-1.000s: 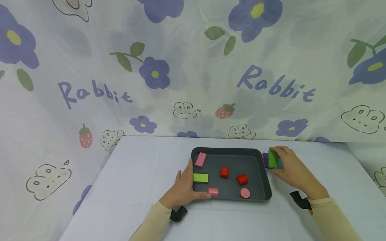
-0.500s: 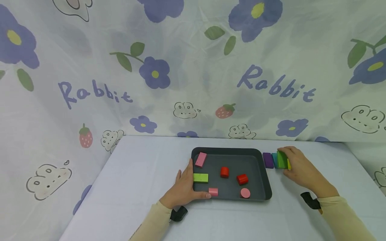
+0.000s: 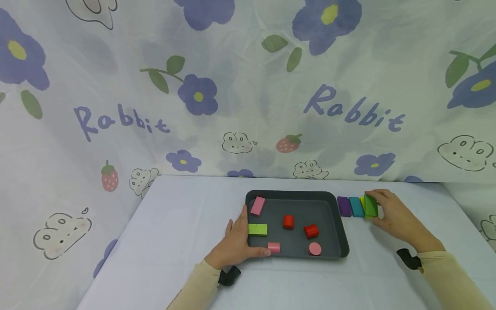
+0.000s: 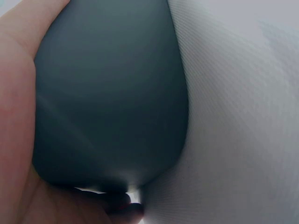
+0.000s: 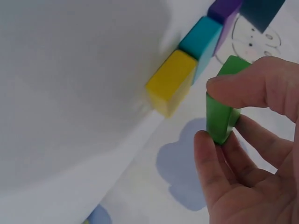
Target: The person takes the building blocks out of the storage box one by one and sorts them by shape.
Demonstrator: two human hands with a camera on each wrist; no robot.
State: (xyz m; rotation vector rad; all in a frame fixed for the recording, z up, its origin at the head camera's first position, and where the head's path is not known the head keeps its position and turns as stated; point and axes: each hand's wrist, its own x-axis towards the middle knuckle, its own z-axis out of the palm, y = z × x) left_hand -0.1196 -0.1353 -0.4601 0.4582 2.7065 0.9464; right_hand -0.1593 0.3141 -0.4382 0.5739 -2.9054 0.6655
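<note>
My right hand (image 3: 399, 217) pinches a green block (image 5: 219, 112) between thumb and fingers, as the right wrist view shows. In the head view the green block overlaps a yellow block (image 3: 362, 201), the last of a row on the table. The row runs left through a teal block (image 3: 356, 207) to a purple block (image 3: 344, 206) beside the tray. My left hand (image 3: 235, 245) rests against the near left corner of the dark grey tray (image 3: 292, 195), fingers straight along its left side and thumb out along the front rim. The tray's outer wall fills much of the left wrist view.
Inside the tray lie a pink block (image 3: 257, 206), a lime block (image 3: 258, 230), a pink cylinder (image 3: 274, 247), a pink disc (image 3: 314, 249) and two red cylinders (image 3: 288, 222). A printed cloth (image 3: 248, 86) hangs behind the white table (image 3: 186, 224).
My right hand has moved right with the green block, from near the purple and teal blocks to over the yellow one, leaving more of the row showing. The left hand and tray stay put.
</note>
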